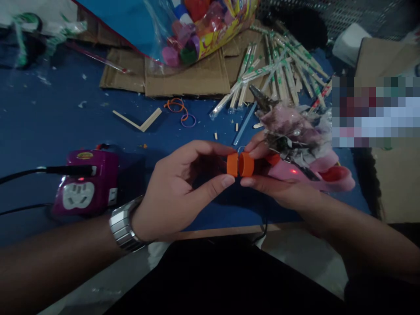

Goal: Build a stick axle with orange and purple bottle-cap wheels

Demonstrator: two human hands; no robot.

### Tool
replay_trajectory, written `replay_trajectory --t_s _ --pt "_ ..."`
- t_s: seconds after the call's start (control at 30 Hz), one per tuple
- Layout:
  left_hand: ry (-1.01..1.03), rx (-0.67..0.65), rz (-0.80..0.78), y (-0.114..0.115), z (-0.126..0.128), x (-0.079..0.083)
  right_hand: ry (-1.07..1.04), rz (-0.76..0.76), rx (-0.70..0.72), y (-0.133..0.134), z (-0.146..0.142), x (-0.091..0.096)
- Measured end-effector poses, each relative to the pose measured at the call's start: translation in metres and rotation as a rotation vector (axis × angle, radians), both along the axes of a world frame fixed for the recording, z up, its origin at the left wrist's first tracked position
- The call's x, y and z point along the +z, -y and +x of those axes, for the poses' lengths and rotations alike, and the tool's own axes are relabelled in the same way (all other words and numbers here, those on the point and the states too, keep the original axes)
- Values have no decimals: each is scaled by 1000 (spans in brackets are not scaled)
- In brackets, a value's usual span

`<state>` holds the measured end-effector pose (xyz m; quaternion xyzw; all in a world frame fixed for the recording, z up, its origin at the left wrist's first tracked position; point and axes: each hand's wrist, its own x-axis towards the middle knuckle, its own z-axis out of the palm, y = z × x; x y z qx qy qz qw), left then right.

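My left hand (180, 188), with a metal watch (126, 224) at the wrist, pinches an orange bottle cap (232, 165) between thumb and fingers. Facing it, a second orange bottle cap (246, 165) is pinched in my right hand (275, 181). The two caps stand on edge, a narrow gap between them, above the blue table near its front edge. A pink glue gun (315, 168) with a red light lies just beyond my right hand. Glue-smeared, crumpled material (292, 127) lies by the gun and partly covers it.
A purple power socket box (87, 181) with cables sits at the left. Bent wooden sticks (141, 124) and rubber bands (182, 113) lie mid-table. Wrapped chopsticks (249, 78), cardboard (187, 81) and a bag of colourful caps (200, 33) are at the back.
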<state>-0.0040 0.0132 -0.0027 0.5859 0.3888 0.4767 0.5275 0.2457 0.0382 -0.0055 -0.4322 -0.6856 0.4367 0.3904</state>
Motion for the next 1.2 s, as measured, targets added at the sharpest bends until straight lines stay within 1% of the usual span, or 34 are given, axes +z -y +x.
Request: replay_trajectory --t_s 0.1,0.2,0.37,0.53,0.63,0.73,0.8,0.87,0.93,1.0,1.03,1.1,1.13,1.17,1.2 --pt "-9 1 -2 1 -1 2 -1 -35 21 1 2 -2" --pt "-10 -8 15 1 -1 2 -5 -81 44 4 4 0" --pt "-25 -14 -1 0 -1 3 17 -55 55 4 4 5" --pt "-35 -17 3 1 -1 4 24 -32 44 4 3 4" --pt "-43 -13 17 1 -1 3 35 -34 30 7 1 6" --pt "-54 -23 17 1 -2 3 40 -90 -29 9 -2 10" --pt "-58 -23 15 1 -2 2 32 -111 -28 8 -4 10" --pt "-46 -20 33 1 -2 2 -17 -39 11 6 -5 9" --pt "-37 -17 49 0 -2 2 -22 -22 18 3 -5 8" --pt "-33 -16 55 0 -1 2 7 -60 -6 3 -5 9" --pt "-30 -17 58 0 -1 2 30 -103 -29 4 -5 9" --pt "-17 -23 64 0 -1 3 -13 -48 37 6 -5 10" --pt "-13 -28 63 0 -1 3 -17 -75 11 7 -5 10" --pt "-11 -30 60 0 -1 4 4 -150 -40 7 -5 10" --pt "-8 -34 62 0 -1 4 -5 -142 -44 7 -4 9"
